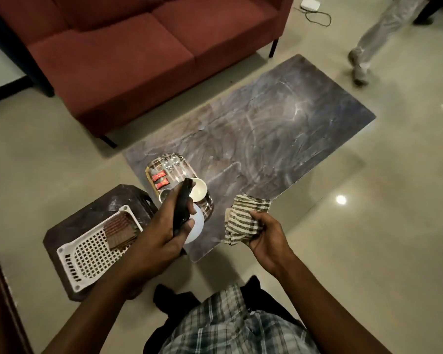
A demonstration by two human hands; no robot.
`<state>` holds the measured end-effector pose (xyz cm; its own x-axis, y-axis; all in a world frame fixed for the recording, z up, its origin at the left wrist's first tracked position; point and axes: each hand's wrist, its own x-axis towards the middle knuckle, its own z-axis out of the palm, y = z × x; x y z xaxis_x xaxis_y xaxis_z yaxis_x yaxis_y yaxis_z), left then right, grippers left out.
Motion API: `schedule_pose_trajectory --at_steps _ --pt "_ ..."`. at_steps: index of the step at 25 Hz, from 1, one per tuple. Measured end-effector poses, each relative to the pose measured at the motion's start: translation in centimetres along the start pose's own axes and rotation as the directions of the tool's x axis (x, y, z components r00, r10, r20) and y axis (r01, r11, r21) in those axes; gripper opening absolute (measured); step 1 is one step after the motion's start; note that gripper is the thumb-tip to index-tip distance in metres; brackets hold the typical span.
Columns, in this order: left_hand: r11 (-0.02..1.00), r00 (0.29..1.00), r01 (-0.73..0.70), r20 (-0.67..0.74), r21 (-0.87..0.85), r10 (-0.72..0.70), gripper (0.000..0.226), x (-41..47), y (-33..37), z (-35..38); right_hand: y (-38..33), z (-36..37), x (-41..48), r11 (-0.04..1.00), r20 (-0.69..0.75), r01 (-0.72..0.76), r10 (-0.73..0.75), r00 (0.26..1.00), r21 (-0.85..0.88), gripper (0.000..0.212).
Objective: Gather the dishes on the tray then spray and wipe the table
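My left hand (169,226) grips a spray bottle (181,208) with a black head and a white body, held over the near left corner of the table (279,129). My right hand (261,231) holds a bunched striped cloth (243,218) just above the table's near edge. The tray (151,182) sits on the table's near left end, partly hidden by the bottle. It carries a white bowl (198,191), small glasses (170,162), two red sachets (160,180) and a small metal cup (164,195). The dark marbled tabletop shows wet smears.
A dark stool (92,213) at my left holds a white perforated basket (87,254) with a folded brown cloth (119,229). A red sofa (138,47) stands behind the table. Another person's legs (374,39) are at the far right. A white device (310,3) with a cable lies on the floor.
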<state>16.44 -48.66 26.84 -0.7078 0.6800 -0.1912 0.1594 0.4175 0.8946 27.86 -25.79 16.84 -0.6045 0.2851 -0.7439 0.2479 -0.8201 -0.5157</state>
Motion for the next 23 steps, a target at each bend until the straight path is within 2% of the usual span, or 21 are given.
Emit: schedule_pose_trajectory --at_steps 3,9,12,16,20,23 --pt "0.993 0.994 -0.098 -0.06 -0.072 0.094 0.067 4.8 5.2 5.9 -4.4 -4.9 0.7 0.999 0.01 -0.047 0.047 0.999 0.017 0.047" --pt "0.967 0.97 -0.238 0.015 -0.092 0.241 0.069 13.9 11.7 16.1 -12.9 -12.4 2.4 0.986 0.038 -0.103 0.098 0.994 0.133 0.056" --pt "0.963 0.972 -0.223 0.037 -0.152 0.231 0.07 19.1 13.5 19.8 -16.9 -14.8 3.8 0.968 0.062 -0.125 0.114 0.991 0.215 0.058" --pt "0.967 0.983 -0.178 0.013 -0.181 0.183 0.061 27.2 16.0 25.2 -23.7 -18.4 7.6 0.959 0.011 -0.104 0.104 0.994 0.264 0.059" --pt "0.931 0.989 -0.129 -0.107 -0.342 0.098 0.029 35.4 19.1 30.7 -30.7 -20.5 11.4 0.958 -0.017 -0.118 0.127 0.992 0.261 0.051" --pt "0.935 0.991 -0.094 -0.118 -0.343 0.056 0.016 41.2 21.6 33.1 -35.3 -21.3 14.5 0.973 -0.048 -0.116 0.127 0.991 0.198 0.048"
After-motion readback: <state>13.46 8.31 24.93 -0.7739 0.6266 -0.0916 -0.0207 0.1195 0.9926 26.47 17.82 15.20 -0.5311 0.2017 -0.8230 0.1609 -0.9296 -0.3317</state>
